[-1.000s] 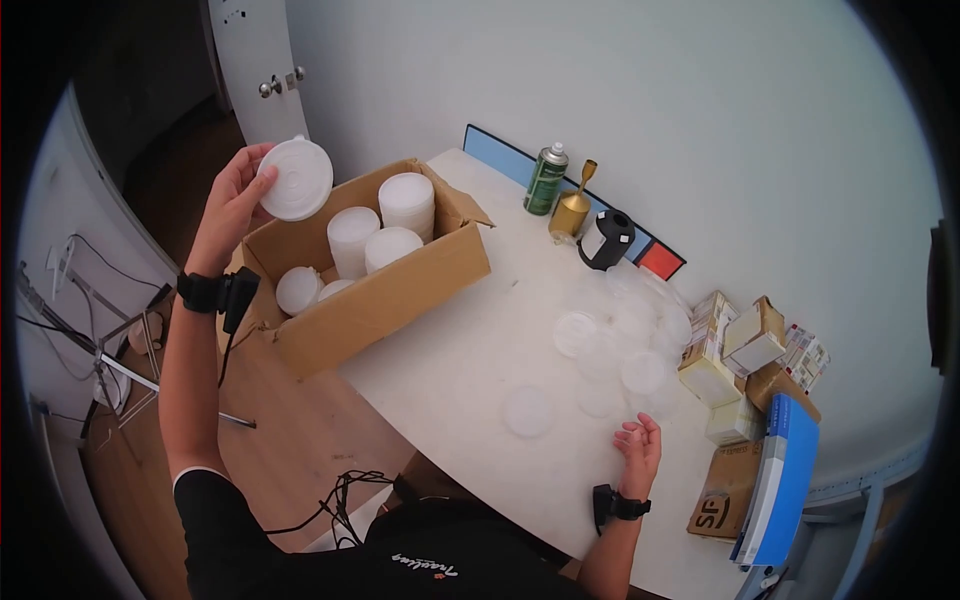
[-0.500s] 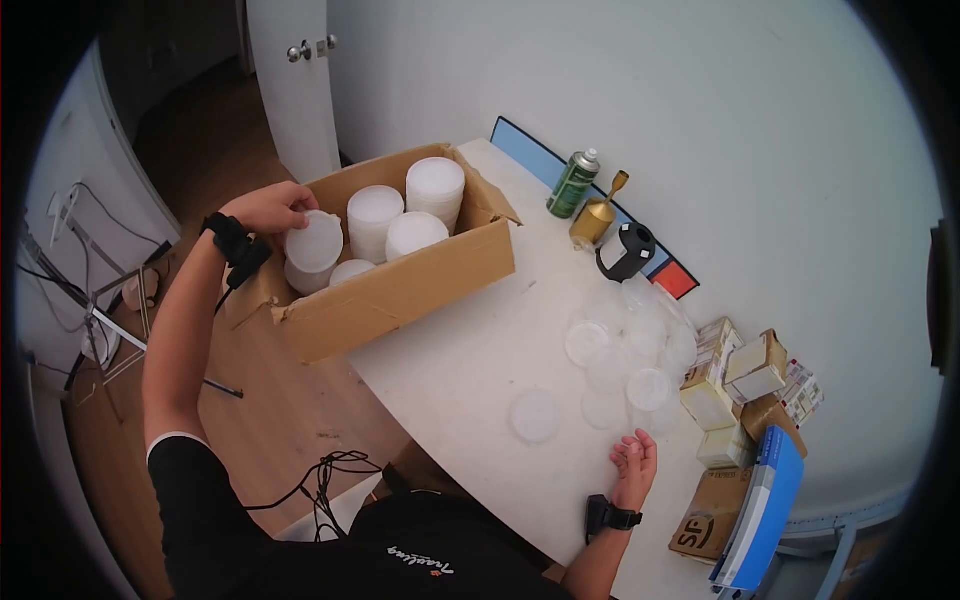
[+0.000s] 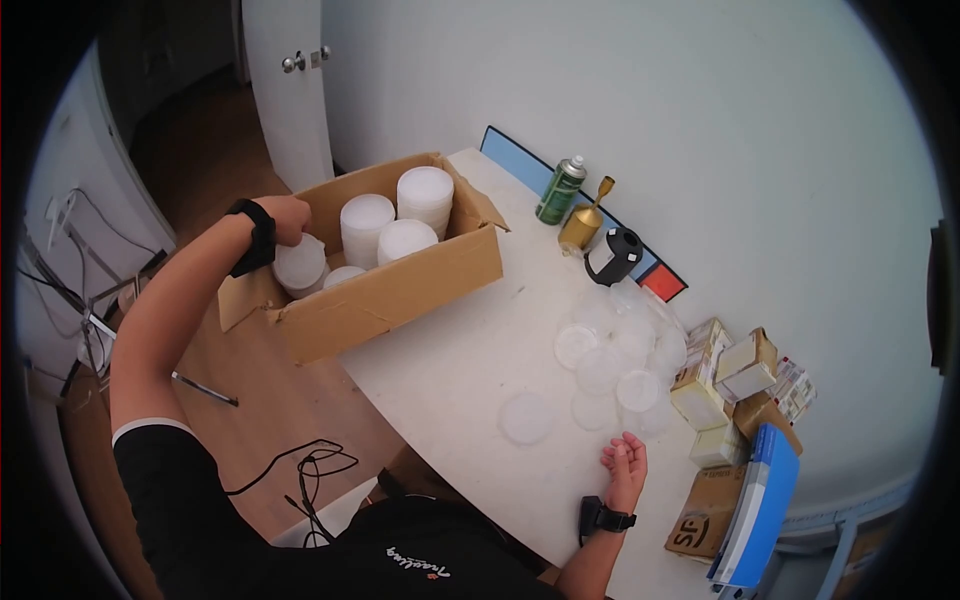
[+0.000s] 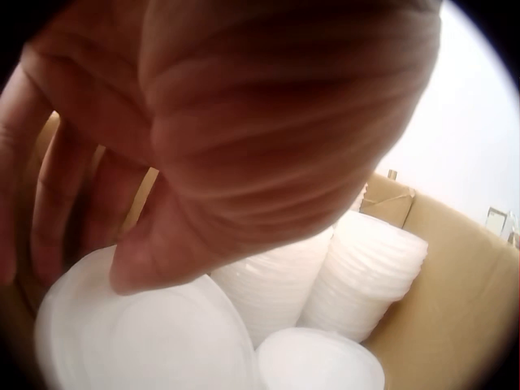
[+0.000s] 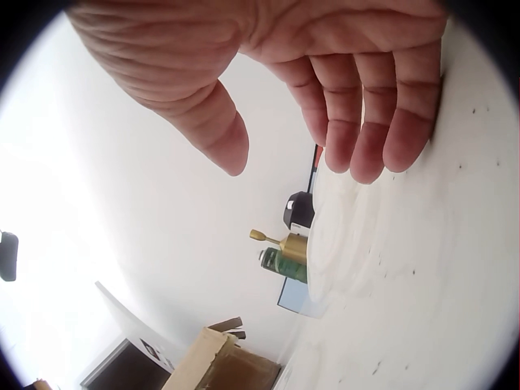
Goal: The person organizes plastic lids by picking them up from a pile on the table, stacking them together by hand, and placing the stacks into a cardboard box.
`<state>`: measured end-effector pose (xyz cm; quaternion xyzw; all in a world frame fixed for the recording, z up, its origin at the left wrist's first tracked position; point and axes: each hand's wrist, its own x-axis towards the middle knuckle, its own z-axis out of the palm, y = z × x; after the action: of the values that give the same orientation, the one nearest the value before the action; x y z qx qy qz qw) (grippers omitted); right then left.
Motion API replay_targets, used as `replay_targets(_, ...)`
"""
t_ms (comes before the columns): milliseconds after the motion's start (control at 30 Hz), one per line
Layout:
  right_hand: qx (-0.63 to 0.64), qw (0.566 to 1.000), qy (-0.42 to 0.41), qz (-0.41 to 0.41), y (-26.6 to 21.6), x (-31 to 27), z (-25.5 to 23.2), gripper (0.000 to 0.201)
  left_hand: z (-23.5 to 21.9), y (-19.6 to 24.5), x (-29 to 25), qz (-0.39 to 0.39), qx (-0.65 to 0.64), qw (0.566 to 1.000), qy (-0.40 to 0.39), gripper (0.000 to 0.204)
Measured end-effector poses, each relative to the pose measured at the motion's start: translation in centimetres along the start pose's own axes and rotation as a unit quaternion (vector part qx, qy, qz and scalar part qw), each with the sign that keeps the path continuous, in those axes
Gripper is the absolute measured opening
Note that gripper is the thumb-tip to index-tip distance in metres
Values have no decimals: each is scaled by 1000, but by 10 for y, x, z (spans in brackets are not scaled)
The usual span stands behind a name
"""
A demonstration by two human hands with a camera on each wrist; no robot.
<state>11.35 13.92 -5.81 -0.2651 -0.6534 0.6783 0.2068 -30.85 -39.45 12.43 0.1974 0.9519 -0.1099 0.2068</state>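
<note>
My left hand (image 3: 288, 217) is down inside the cardboard box (image 3: 400, 296), at its near left end. In the left wrist view its thumb (image 4: 154, 256) lies over the edge of a round white plastic lid (image 4: 146, 333), with the other fingers bent down beyond it. In the head view that lid sits at the top of a stack (image 3: 302, 268). Taller stacks of white lids (image 3: 367, 222) stand beside it in the box. My right hand (image 3: 625, 470) rests on the table, fingers loosely bent and holding nothing, near scattered clear lids (image 3: 637, 390).
At the table's back edge stand a green spray can (image 3: 561, 190), a gold metal object (image 3: 581, 225) and a black holder (image 3: 614, 256). Small cartons (image 3: 746, 362) and a blue binder (image 3: 762, 500) are on the right. Black cables (image 3: 315, 480) hang by the front edge.
My left hand has lowered the lid from above the box's left end onto the stack inside, and the wrist has turned over. My right hand has stayed on the table. The head view has shifted.
</note>
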Motion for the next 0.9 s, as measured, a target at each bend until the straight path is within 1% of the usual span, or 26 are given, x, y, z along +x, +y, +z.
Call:
replay_targets(67,-5,1000,1,-2,0,-2,-1,40,-4,15,-7,-38,32,999,9,30)
replay_targets(167,-20,1000,3,2,-9,-4,5,39,0,22,-1,-52,120,991,10,29)
replay_targets(267,-17,1000,-5,-2,-2,-1,1,38,-5,27,-2,-62,141,988,21,28)
replay_targets(467,-28,1000,-13,-4,-4,-2,1,38,-21,38,-16,-51,105,991,60,27)
replay_targets(567,-31,999,-13,-5,-7,-3,4,39,-27,42,-15,-39,85,994,49,26)
replay_targets(633,-19,1000,-10,4,-8,-2,4,40,-40,54,-19,16,27,996,83,23)
replay_targets(700,-12,1000,-4,10,-8,-3,4,40,-48,75,-22,86,-32,982,165,22)
replay_targets(767,-9,1000,-6,13,-9,-4,5,41,-61,109,-31,158,-52,965,204,21)
replay_targets(800,-26,1000,-6,-4,-8,-4,6,42,-66,128,-37,208,-61,949,229,21)
replay_targets(867,-26,1000,-6,-11,-4,-3,5,41,-68,169,-45,300,-74,908,281,23)
replay_targets(900,-26,1000,-8,-15,-3,-3,4,41,-71,193,-52,310,-55,910,269,23)
